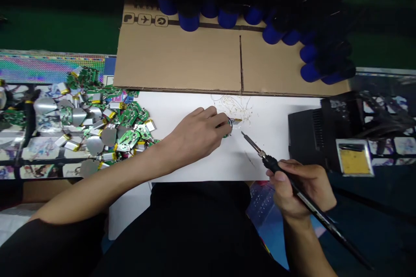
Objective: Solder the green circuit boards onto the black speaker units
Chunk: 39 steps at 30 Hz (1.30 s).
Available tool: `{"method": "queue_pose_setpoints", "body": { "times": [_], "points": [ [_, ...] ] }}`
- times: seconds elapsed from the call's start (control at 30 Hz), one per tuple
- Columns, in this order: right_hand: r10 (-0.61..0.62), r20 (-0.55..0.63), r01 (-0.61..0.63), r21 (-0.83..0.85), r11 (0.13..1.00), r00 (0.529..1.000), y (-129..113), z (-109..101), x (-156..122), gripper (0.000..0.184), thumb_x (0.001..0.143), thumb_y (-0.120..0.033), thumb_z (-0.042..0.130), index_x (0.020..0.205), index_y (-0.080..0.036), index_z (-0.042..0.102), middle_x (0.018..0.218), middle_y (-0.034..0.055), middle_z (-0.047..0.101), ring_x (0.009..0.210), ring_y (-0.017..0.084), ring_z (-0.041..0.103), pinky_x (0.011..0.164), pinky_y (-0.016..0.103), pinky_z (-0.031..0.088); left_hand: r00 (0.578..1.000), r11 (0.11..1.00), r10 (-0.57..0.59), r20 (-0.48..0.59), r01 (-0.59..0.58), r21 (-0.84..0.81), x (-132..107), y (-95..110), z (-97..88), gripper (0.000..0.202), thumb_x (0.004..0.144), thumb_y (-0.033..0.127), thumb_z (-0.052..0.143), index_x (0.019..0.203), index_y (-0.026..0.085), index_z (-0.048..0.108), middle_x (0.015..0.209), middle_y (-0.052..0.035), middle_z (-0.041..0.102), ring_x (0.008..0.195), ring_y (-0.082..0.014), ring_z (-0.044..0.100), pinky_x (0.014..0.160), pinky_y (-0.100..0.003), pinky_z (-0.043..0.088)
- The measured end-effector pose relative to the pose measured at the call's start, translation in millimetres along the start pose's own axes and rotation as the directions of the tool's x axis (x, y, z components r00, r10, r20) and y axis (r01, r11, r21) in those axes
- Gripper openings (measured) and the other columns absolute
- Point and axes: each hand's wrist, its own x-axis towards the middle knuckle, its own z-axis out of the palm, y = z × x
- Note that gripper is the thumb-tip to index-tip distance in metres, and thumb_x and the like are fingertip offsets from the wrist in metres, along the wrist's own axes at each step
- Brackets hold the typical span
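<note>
The bare left forearm [107, 181] reaches in a long diagonal from the lower left, with the wrist nearly straight. The left hand [195, 132] lies knuckles up, its fingers [211, 114] curled forward and drawn together at the tips. Further right and closer to the body, the right hand [300, 186] is bent in a pen-like grip, thumb and fingers close together, above the right forearm [302, 242] coming up from the bottom edge.

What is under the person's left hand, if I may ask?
Under the left hand lies the white sheet. At the fingers, a bit of green circuit board and a silver part show; the rest of them, and the sheet beneath the palm, are covered.
</note>
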Motion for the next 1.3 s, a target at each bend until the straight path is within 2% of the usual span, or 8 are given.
{"method": "queue_pose_setpoints", "body": {
  "times": [0.3,0.47,0.63,0.77,0.9,1.0,1.13,1.3],
  "points": [
    [0.108,-0.069,-0.096,0.157,0.983,0.992,10,16,9,0.034,0.083,-0.02,0.085,0.112,-0.023,0.068,0.096,0.0039,0.078,0.071,0.019,0.079,0.058,0.03,0.066,0.993,0.998,-0.019,-0.119,0.011,-0.067,-12,-1,5.1,0.013,0.107,0.016,0.056,0.104,0.017,0.069,0.12,-0.0094,0.076,0.105,-0.026,0.064,0.083,-0.039,0.05],
    [0.089,-0.115,-0.057,0.258,0.965,0.989,13,30,24,0.036,0.085,-0.016,0.084,0.116,-0.024,0.068,0.1,0.003,0.078,0.064,0.014,0.075,0.055,0.025,0.062,0.945,0.903,-0.273,-0.18,0.187,-0.388,-29,9,25.7,0.019,0.102,0.033,0.07,0.115,0.02,0.066,0.152,-0.0181,0.056,0.138,-0.034,0.055,0.11,-0.052,0.054],
    [0.028,-0.027,-0.015,0.39,0.921,0.999,12,53,55,0.031,0.107,-0.037,0.059,0.133,-0.022,0.063,0.09,0.0052,0.082,0.06,0.019,0.079,0.041,0.024,0.056,0.875,0.753,-0.444,-0.195,0.246,-0.61,-27,17,47.9,0.014,0.1,0.026,0.071,0.108,0.023,0.059,0.143,-0.0159,0.062,0.136,-0.0298,0.063,0.11,-0.052,0.059],
    [-0.083,-0.037,0.09,0.295,0.951,0.996,20,86,98,0.026,0.11,-0.036,0.051,0.125,-0.02,0.065,0.088,0.0044,0.083,0.058,0.017,0.078,0.053,0.027,0.062,0.895,0.701,-0.422,-0.142,0.223,-0.677,-32,-2,28.2,0.015,0.098,0.027,0.072,0.097,0.023,0.059,0.13,-0.0128,0.071,0.126,-0.0272,0.071,0.096,-0.043,0.065],
    [-0.152,-0.115,0.162,0.08,0.984,0.982,31,120,158,0.02,0.108,-0.034,0.052,0.104,-0.021,0.066,0.091,0.0053,0.08,0.072,0.017,0.077,0.071,0.031,0.062,0.879,0.722,-0.438,-0.188,0.22,-0.656,-62,-53,-23.4,0.021,0.095,0.036,0.075,0.091,0.021,0.062,0.116,-0.0126,0.077,0.117,-0.0272,0.075,0.09,-0.041,0.066],
    [-0.218,-0.114,0.199,-0.164,0.966,0.969,44,135,203,0.014,0.097,-0.027,0.059,0.109,-0.021,0.064,0.11,0.012,0.076,0.106,0.027,0.07,0.097,0.045,0.055,0.739,0.697,-0.626,-0.249,0.387,-0.604,-85,-108,-63.8,0.031,0.086,0.046,0.082,0.089,0.021,0.064,0.121,-0.0109,0.076,0.106,-0.0238,0.075,0.093,-0.039,0.064],
    [-0.05,-0.128,-0.005,-0.396,0.918,0.991,64,145,243,0.029,0.083,-0.024,0.063,0.112,-0.023,0.06,0.109,0.0122,0.068,0.116,0.035,0.056,0.103,0.056,0.042,0.399,0.502,-0.865,-0.304,0.689,-0.523,-103,-190,-93.6,0.04,0.075,0.051,0.081,0.089,0.018,0.063,0.119,-0.0077,0.075,0.102,-0.0222,0.071,0.097,-0.035,0.058],
    [-0.029,-0.044,0.011,-0.364,0.931,0.999,76,147,254,0.025,0.081,-0.02,0.059,0.105,-0.023,0.059,0.106,0.0104,0.07,0.108,0.033,0.054,0.101,0.054,0.037,0.215,0.323,-0.935,-0.281,0.846,-0.425,-112,-260,-86.0,0.032,0.069,0.043,0.083,0.076,0.02,0.062,0.085,-0.0063,0.075,0.098,-0.0299,0.071,0.093,-0.037,0.055]
  ]
}}
